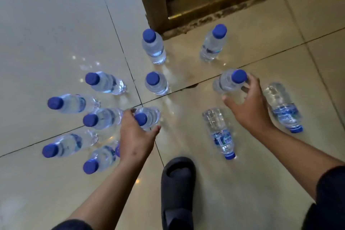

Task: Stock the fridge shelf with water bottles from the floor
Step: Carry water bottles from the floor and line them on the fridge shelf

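- Head view: a glossy beige tile floor (56,24) with dark grout lines carries a scatter of clear plastic water bottles with blue caps.
- The left hand (135,134) curls its fingers round the shoulder of an upright bottle (149,117); a cluster of upright bottles (104,117) crowds just beside it on the left.
- The right hand (248,102) grips another upright bottle (228,80) near its neck, fingers wrapped around it.
- Two bottles lie on their sides: one (219,132) just below the right hand, one (284,107) beyond the wrist, both with blue labels.
- Three more bottles stand apart near the middle and top, one (154,45) close to a worn wooden frame (149,5) with a brassy edge.
- A dark, matte rubber slipper (177,192) rests between the forearms.
- Dark sleeves (328,201) end at the forearms.
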A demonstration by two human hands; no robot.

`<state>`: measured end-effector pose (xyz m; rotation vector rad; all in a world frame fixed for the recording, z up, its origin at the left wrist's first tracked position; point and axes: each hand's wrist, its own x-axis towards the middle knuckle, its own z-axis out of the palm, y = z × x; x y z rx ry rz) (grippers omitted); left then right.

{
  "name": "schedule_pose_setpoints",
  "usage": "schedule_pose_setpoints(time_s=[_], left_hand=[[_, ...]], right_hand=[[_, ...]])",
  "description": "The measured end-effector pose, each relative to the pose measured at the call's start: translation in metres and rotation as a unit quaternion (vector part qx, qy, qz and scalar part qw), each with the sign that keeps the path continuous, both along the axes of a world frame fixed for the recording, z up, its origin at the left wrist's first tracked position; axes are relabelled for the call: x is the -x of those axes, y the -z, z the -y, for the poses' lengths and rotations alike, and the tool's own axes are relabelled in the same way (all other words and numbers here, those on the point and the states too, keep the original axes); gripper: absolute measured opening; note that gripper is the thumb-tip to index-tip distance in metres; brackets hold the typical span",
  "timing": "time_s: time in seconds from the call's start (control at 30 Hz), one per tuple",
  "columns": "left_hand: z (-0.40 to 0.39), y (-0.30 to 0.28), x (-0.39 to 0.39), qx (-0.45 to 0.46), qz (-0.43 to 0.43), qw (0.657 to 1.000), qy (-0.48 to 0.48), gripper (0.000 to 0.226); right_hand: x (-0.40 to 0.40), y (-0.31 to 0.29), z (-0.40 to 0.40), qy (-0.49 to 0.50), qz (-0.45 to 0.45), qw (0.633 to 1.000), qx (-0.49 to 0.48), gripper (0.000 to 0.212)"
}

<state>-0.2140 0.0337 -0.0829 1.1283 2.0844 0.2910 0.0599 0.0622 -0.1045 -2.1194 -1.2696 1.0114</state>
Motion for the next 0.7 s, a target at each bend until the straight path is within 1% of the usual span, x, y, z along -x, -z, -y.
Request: schedule_pose_setpoints(time_s=[0.07, 0.17, 0.27, 0.33, 0.4, 0.47, 0.5, 0.6, 0.7], left_hand=[[-0.009, 0.011, -0.002, -0.007, -0.012, 1.000, -0.015, 0.069], [-0.014, 0.016, 0.000, -0.017, -0.020, 0.999, -0.017, 0.057], [-0.010, 0.004, 0.004, -0.018, -0.003, 1.000, -0.001, 0.054], [-0.003, -0.014, 0.004, -0.025, 0.011, 0.999, 0.022, 0.052], [0.004, -0.047, -0.001, -0.040, 0.026, 0.998, 0.048, 0.052], [0.012, -0.092, -0.014, -0.049, 0.053, 0.995, 0.066, 0.051], [0.016, -0.116, -0.022, -0.056, 0.073, 0.993, 0.073, 0.051], [0.025, -0.207, -0.052, -0.086, 0.133, 0.983, 0.089, 0.055], [0.034, -0.313, -0.090, -0.096, 0.208, 0.969, 0.093, 0.054]], right_hand=[[0.007, 0.018, -0.015, 0.041, -0.020, 0.999, -0.030, 0.069], [0.010, 0.033, -0.029, 0.090, -0.026, 0.994, -0.059, 0.059], [0.007, 0.030, -0.023, 0.093, -0.037, 0.993, -0.065, 0.056], [0.001, 0.009, -0.010, 0.078, -0.050, 0.994, -0.059, 0.055], [-0.007, -0.031, 0.006, 0.060, -0.062, 0.995, -0.056, 0.058], [-0.022, -0.086, 0.024, 0.061, -0.095, 0.992, -0.050, 0.061], [-0.031, -0.117, 0.033, 0.064, -0.113, 0.990, -0.052, 0.060], [-0.059, -0.223, 0.060, 0.072, -0.135, 0.985, -0.074, 0.047], [-0.087, -0.347, 0.088, 0.096, -0.160, 0.978, -0.096, 0.040]])
